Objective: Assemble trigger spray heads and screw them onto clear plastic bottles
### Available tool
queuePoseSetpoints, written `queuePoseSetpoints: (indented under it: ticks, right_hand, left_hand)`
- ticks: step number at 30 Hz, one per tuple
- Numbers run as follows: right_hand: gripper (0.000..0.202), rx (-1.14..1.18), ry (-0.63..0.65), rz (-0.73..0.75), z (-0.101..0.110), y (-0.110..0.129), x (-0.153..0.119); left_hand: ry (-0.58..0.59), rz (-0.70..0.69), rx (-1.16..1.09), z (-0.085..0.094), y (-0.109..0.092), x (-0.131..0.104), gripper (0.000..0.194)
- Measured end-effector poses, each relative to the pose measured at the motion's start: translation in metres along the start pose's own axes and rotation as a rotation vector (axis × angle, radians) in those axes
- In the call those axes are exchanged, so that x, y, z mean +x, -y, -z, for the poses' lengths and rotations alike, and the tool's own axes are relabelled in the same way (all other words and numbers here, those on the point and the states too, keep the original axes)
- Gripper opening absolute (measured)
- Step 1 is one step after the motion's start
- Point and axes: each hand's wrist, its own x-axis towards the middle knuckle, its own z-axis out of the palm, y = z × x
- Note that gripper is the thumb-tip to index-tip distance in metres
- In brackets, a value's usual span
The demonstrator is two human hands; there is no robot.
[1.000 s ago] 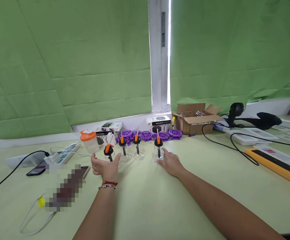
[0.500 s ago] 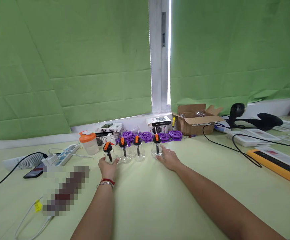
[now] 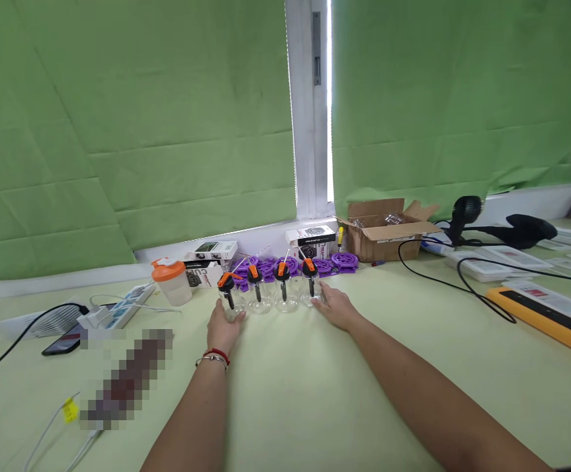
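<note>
Several clear glass jars with black and orange lids stand side by side in a row on the pale green table. My left hand (image 3: pixel 225 326) has its fingers and thumb around the base of the leftmost jar (image 3: pixel 231 298). My right hand (image 3: pixel 335 306) holds the rightmost jar (image 3: pixel 311 288) from its right side, thumb in front. Between them stand two more jars, the left inner one (image 3: pixel 258 295) and the right inner one (image 3: pixel 285 295), touched by neither hand. Purple round plastic parts (image 3: pixel 344 262) lie behind the row.
An orange-lidded shaker (image 3: pixel 172 282), a power strip (image 3: pixel 130 306) and a phone (image 3: pixel 66 339) are at the left. Behind are white boxes (image 3: pixel 311 241) and an open cardboard box (image 3: pixel 388 239). Black cables and an orange-edged bar (image 3: pixel 543 321) lie at the right.
My left hand has moved right with the leftmost jar. The inner jars now stand further right, so the row is tighter. My right hand remains at the rightmost jar.
</note>
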Motion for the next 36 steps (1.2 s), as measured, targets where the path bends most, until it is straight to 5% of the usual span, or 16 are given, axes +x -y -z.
queuePoseSetpoints:
  ticks: [25, 36]
  right_hand:
    - [0.080, -0.072, -0.021, -0.011, -0.002, 0.005, -0.007]
    - [0.069, 0.027, -0.157, -0.012, -0.002, 0.002, -0.010]
  left_hand:
    - [0.004, 0.043, 0.053, 0.008, -0.011, -0.006, 0.089]
    - [-0.008, 0.047, 0.004, 0.002, 0.000, -0.001, 0.074]
